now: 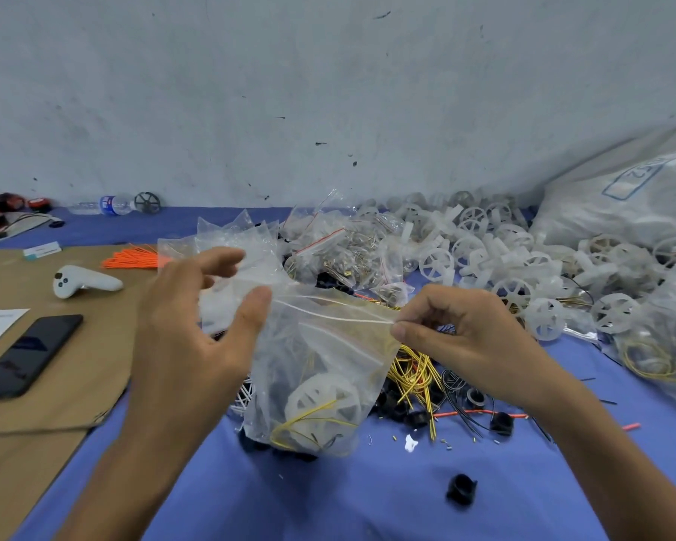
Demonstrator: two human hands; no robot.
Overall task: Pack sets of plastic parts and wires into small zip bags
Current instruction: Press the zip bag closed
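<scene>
Just above the blue cloth-covered counter [328, 501], a clear plastic zip bag [328, 357] hangs between two bare hands. Whether its bottom rests on the cloth or hangs just clear of it I cannot tell. The right hand [465, 345] has the bag's right top corner in a narrow grip: thumb and forefinger pinch the zip strip while the other fingers curl under. The left hand [188, 337] stands at the bag's left top corner with a wide grip, fingers spread. Its thumb tip touches the bag's upper edge, and the forefinger is raised apart from the thumb. Whether the zip is closed along its length I cannot tell. Inside the bag lie a white spoked plastic wheel [324, 404], thin yellow wires [309, 421] looped across it, and some dark parts too blurred to name.

Behind the bag, loose yellow and black wires [414, 378] lie tangled among small black plastic rings [500, 423]. One black plastic cap [461, 490] sits alone near the front. Farther back is a heap of small filled zip bags [340, 247]. To its right, a big pile of white spoked wheels [504, 263] reaches to a large white sack [621, 205]. At left, a brown cardboard sheet [86, 369] carries a black phone [28, 357] and a white handheld controller [83, 283], with a bundle of orange wires [133, 257] at its far edge.
</scene>
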